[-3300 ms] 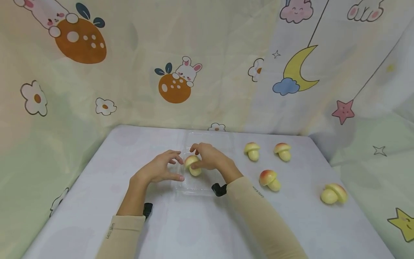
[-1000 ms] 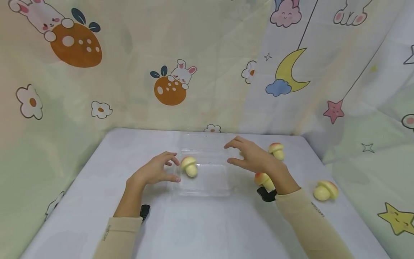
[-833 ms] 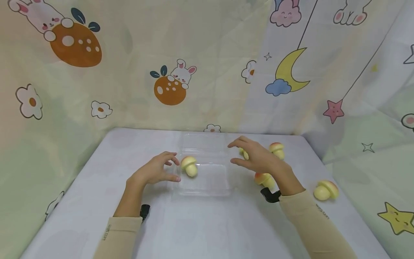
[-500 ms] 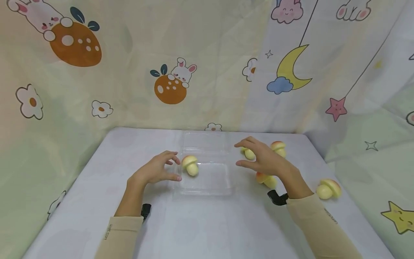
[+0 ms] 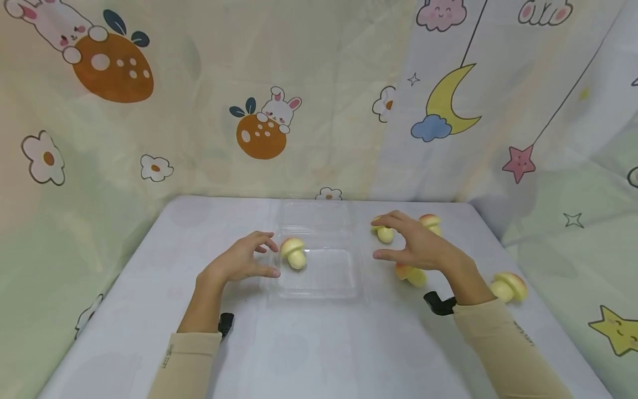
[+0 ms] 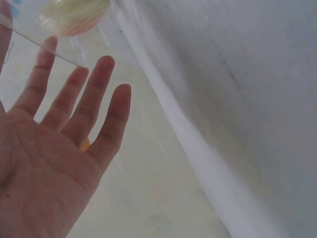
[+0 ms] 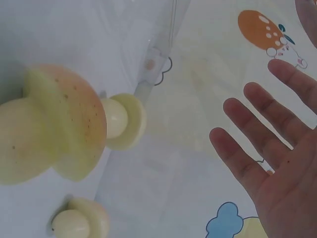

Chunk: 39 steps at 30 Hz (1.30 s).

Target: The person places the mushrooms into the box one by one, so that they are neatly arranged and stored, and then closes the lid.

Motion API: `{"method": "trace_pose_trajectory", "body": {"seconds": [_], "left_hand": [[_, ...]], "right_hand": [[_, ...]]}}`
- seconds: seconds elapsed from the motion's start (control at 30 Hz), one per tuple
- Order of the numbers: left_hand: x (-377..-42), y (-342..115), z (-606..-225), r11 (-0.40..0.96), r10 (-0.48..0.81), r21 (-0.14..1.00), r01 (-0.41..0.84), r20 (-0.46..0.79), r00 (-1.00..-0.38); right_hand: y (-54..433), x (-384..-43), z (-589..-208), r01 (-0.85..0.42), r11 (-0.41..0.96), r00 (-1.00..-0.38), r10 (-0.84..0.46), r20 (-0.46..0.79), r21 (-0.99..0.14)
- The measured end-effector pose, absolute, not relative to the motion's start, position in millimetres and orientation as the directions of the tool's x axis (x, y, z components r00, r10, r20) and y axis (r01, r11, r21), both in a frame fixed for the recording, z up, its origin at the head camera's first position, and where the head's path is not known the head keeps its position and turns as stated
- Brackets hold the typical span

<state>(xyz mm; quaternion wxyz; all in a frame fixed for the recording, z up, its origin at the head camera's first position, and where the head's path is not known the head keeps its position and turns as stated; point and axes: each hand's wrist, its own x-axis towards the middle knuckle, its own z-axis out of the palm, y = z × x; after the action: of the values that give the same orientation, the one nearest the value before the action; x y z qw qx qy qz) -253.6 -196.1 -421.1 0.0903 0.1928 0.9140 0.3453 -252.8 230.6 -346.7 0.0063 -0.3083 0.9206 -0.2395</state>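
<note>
A: State of the hands?

B: Both released. The left hand (image 5: 239, 259) is spread beside the left edge of the clear container (image 5: 319, 282); contact cannot be told. By the right hand (image 5: 418, 244) nothing is grasped; its fingertips overlap the cap of the far-edge mushroom (image 5: 384, 235) in the head view, contact unclear.

A: Other pieces?

B: The boxed mushroom (image 5: 296, 258) is lying toward the far left corner of the container's near half. On the table (image 5: 299, 349), the second far mushroom (image 5: 431, 221) and the middle mushroom (image 5: 412, 276) are partly hidden by the right hand; the right-edge mushroom (image 5: 510, 285) is near the right edge.

A: Recommended technique?

B: The step is judged to be a reach. The cap should be pinched gently from both sides, the neighbours cleared by the knuckles, and the container's left edge steadied if needed.
</note>
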Motion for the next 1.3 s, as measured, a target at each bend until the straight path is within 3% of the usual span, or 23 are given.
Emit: {"method": "trace_pose_trajectory", "body": {"seconds": [0.43, 0.9, 1.3], "left_hand": [[-253.0, -196.2, -423.6, 0.676, 0.425, 0.674, 0.296, -0.028, -0.905], [-252.7, -197.5, -421.6, 0.688, 0.417, 0.659, 0.303, -0.018, -0.909], [-255.1, -197.6, -423.5, 0.693, 0.421, 0.653, 0.307, -0.02, -0.907]], "right_hand": [[257.9, -248.7, -359.5, -0.52, 0.669, -0.836, -0.525, 0.157, -0.53], [266.0, -252.9, -365.5, -0.514, 0.695, -0.838, -0.532, 0.121, -0.503], [274.8, -249.8, -370.8, -0.473, 0.687, -0.85, -0.52, 0.082, -0.551]]}}
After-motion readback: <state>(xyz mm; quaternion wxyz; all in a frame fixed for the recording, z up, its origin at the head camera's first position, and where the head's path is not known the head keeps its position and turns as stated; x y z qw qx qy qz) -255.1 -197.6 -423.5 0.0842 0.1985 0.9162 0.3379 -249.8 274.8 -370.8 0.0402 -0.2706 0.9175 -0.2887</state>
